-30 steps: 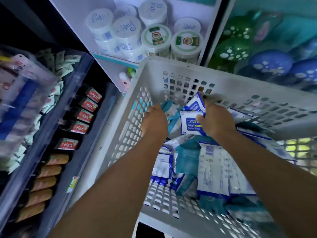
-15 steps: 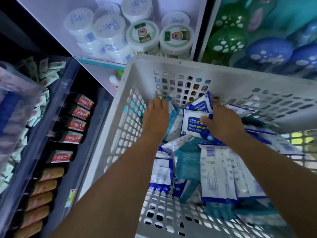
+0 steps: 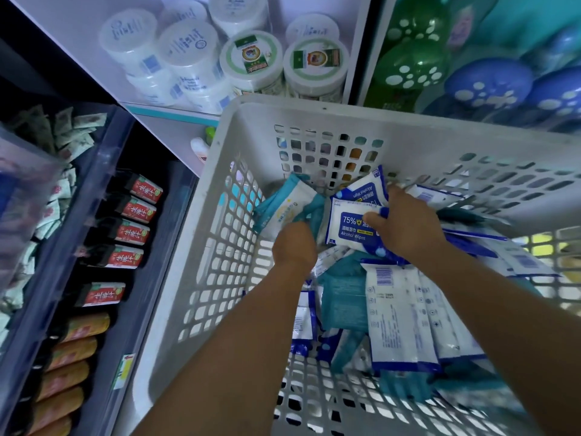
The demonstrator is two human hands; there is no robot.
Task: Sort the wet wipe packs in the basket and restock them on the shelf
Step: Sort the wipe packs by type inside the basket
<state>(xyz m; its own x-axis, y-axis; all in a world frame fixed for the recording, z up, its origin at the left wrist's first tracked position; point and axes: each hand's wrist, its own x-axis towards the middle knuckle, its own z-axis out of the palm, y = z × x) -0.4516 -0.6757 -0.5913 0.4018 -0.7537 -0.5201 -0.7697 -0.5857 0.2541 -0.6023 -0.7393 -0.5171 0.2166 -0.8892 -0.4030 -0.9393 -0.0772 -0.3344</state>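
A white perforated basket (image 3: 314,118) holds several wet wipe packs, blue-and-white ones and teal ones. My right hand (image 3: 405,225) is shut on a blue alcohol wipes pack (image 3: 349,226) near the basket's far wall, with a second blue pack (image 3: 364,187) just behind it. My left hand (image 3: 294,248) is closed around a teal pack (image 3: 309,215); another teal-and-white pack (image 3: 283,202) lies against the left wall beside it. More blue-and-white packs (image 3: 396,316) lie face down in the middle.
A white shelf (image 3: 176,113) behind the basket holds round wipe tubs (image 3: 251,58). To the left, a dark shelf carries bottles with red labels (image 3: 129,256), orange packs (image 3: 72,350) and small sachets (image 3: 75,133). Spotted balloons (image 3: 484,80) sit at the upper right.
My left hand has drawn back from the far left corner toward the middle, closing on a teal pack. My right hand keeps its hold on the blue alcohol wipes pack.
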